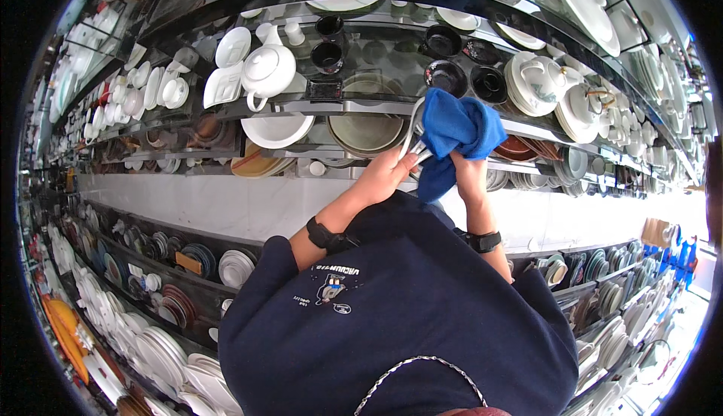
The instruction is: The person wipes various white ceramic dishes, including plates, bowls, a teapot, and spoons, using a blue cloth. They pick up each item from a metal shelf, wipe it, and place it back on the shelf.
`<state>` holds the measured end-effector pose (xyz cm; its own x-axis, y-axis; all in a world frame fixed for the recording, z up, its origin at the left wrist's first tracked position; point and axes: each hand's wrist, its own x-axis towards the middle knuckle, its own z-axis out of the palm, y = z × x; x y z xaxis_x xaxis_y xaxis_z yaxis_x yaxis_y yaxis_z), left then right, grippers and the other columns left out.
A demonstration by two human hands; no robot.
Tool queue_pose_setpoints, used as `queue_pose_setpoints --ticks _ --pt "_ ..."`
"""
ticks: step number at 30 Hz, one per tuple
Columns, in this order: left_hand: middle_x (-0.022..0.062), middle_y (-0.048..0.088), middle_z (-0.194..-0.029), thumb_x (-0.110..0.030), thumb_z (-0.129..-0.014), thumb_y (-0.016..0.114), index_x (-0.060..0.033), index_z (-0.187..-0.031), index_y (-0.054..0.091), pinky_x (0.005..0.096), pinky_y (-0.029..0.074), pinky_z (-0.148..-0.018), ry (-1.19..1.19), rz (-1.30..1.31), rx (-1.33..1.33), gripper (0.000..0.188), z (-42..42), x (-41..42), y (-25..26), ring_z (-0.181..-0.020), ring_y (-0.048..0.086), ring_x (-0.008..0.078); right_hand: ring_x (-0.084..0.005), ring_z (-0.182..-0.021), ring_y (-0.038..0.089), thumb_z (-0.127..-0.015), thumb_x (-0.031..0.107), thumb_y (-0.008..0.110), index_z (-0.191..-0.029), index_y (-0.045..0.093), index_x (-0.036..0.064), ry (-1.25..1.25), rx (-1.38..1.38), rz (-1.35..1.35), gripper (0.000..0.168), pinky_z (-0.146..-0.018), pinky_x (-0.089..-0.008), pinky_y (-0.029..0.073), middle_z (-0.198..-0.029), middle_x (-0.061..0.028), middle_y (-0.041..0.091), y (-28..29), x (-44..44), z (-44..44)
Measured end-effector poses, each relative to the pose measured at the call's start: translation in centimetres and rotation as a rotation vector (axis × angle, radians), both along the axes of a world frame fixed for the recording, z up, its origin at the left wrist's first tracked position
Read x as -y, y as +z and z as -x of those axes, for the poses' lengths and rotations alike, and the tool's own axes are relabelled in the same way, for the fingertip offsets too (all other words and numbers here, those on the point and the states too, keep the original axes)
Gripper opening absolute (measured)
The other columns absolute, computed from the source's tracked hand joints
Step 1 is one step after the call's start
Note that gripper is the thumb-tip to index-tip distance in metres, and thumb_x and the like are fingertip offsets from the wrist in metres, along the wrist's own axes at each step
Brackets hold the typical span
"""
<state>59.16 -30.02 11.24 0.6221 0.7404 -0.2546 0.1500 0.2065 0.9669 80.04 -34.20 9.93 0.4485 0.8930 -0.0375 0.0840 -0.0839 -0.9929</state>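
Note:
Pinched in my left hand is a thin, white-rimmed piece of dishware seen nearly edge-on. The cloth covers much of it, so its full shape cannot be told. My right hand grips a bunched blue cloth, which lies against the dishware and hangs down between my hands. Both hands are in front of a glass shelf edge. Just beyond the cloth, a black patterned bowl and a black cup stand on the shelf.
A white teapot stands at the shelf's left, near a small black dish. To the right, another white teapot sits on stacked plates. Below are a white bowl and a greenish bowl. Dishware shelves also line the aisle behind me.

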Motion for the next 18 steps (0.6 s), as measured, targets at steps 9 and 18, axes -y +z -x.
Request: queue_pose_setpoints --ticks 9,18 --pt "-0.0076 0.034 -0.069 -0.035 -0.109 0.039 -0.0078 -0.093 0.049 0.0219 0.024 -0.049 -0.084 0.305 0.239 0.033 2.0 0.9 -0.5 -0.057 0.028 0.0039 -0.0165 -0.108 0.059 -0.093 0.012 0.068 -0.126 0.059 0.004 -0.028 -0.524 -0.053 0.035 -0.098 -0.0326 0.046 -0.121 -0.0049 0.062 1.7 -1.6 3.2" --pt "-0.0042 0.041 -0.069 -0.037 -0.108 0.044 -0.0078 -0.089 0.048 0.0227 0.03 -0.05 -0.086 0.283 0.364 0.035 3.2 0.5 -1.0 -0.058 0.035 0.0053 -0.019 -0.111 0.059 -0.095 0.013 0.065 -0.131 0.055 0.007 0.019 -0.647 -0.089 0.037 -0.101 -0.0347 0.045 -0.124 -0.0065 0.061 2.5 -3.3 5.0"
